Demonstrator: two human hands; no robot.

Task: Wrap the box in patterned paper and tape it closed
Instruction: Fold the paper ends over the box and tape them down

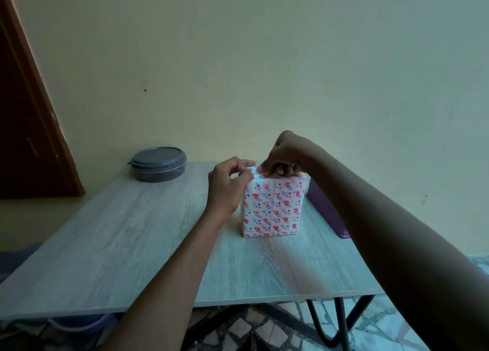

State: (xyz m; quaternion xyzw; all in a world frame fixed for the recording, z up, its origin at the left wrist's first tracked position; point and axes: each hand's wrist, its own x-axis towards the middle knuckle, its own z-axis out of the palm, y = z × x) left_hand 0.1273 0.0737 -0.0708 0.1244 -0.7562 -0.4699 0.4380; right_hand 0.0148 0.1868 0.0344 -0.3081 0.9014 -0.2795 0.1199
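Both hands work the box's top edge: left hand (229, 183) pinches a paper corner, right hand (284, 157) pinches the fold. Box (272, 207) stands near the table's (105, 244) middle; it seems light and stiff, its paper thin and tearable, best held by its sides.

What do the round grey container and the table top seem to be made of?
The round grey container: probably plastic, smooth and slightly glossy, with a moulded lid rim. The table top: wood-look board, likely laminate, matt pale grey with printed-looking grain and a thin flat edge.
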